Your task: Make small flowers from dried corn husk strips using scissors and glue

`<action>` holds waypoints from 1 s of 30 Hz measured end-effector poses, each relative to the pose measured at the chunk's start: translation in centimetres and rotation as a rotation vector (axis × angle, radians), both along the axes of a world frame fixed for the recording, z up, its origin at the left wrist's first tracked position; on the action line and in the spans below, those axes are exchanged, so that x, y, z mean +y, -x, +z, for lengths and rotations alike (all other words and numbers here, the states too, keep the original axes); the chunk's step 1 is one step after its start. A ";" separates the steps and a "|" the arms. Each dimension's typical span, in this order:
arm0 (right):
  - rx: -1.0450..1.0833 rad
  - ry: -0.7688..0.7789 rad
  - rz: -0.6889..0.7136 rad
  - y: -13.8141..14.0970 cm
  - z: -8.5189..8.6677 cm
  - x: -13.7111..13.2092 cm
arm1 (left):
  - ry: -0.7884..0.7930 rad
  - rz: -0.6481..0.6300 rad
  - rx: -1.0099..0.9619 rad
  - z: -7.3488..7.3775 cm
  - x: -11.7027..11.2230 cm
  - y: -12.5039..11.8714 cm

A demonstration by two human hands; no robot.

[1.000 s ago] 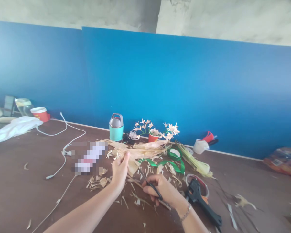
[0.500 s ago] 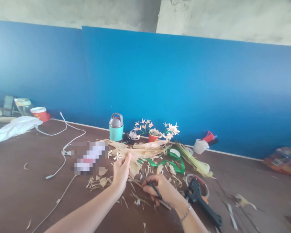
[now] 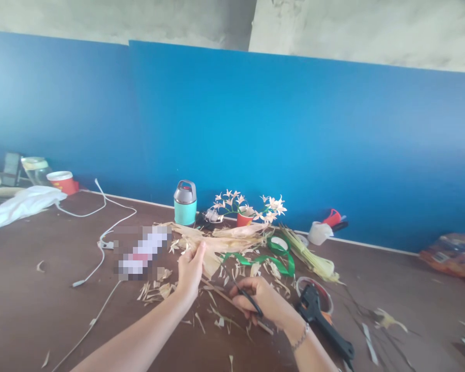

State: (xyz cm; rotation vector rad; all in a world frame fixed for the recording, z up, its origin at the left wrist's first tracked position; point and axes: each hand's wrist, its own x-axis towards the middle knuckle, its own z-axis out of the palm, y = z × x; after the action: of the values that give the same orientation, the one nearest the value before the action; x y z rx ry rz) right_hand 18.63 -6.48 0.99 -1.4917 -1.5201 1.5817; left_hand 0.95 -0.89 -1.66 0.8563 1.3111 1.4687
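Observation:
My left hand (image 3: 189, 271) pinches a pale dried husk strip (image 3: 211, 263) at the edge of a heap of husks (image 3: 220, 238) on the brown table (image 3: 42, 310). My right hand (image 3: 265, 302) is closed round black-handled scissors (image 3: 246, 294), their blades pointing up towards the strip near my left hand. Cut husk scraps (image 3: 158, 289) lie scattered around both hands.
A black glue gun (image 3: 321, 320) lies right of my right wrist over a tape roll. Behind are green ribbon (image 3: 275, 258), a straw bundle (image 3: 312, 258), a red cup of paper flowers (image 3: 246, 212), a teal flask (image 3: 185, 202), white cables (image 3: 101, 243) and a blue wall.
My right hand with the scissors has shifted slightly right and down. My left hand stays on the husk strip.

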 end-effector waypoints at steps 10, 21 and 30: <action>0.318 -0.164 -0.404 1.4 -0.7 0.5 | 0.003 -0.172 -0.103 1.3 -0.9 -0.5; 0.422 -0.243 -0.485 3.5 -0.5 -0.2 | 0.019 -0.348 -0.097 0.4 -2.0 -1.3; 0.171 -0.458 -0.414 2.5 -2.5 0.8 | 0.032 -0.322 -0.102 -0.2 -2.1 -1.5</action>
State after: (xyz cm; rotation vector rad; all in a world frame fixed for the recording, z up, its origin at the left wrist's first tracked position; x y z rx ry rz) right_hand 16.09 -5.71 -1.55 -1.2677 -1.2640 1.0098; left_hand 2.47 -2.97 -1.90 0.9122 1.0627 1.2178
